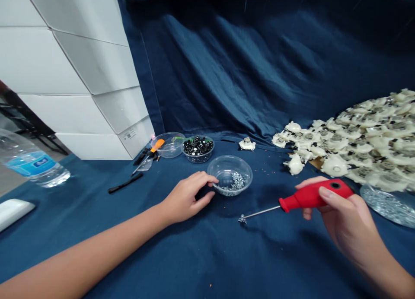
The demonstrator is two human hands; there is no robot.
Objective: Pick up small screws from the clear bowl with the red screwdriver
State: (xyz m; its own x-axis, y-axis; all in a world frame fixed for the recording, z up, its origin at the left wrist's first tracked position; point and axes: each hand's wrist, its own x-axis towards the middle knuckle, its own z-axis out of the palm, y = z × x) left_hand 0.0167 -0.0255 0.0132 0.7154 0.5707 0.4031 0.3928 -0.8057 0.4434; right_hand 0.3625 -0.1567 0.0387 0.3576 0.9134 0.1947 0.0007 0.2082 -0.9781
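Note:
My right hand is wrapped round a screwdriver with a red handle. Its thin metal shaft points left, and a small cluster of silver screws clings to the tip, just above the blue cloth. My left hand rests on the cloth with thumb and index finger apart. The index fingertip touches the left rim of a clear plastic bowl; the other fingers are partly hidden. Inside that bowl, small silver screws are heaped toward the right side.
Behind stands a clear tub of black-and-silver small parts. An orange-handled screwdriver and a black strip lie left. Many cream plastic parts are piled right, near a bag of silver pieces. White boxes and a bottle stand left.

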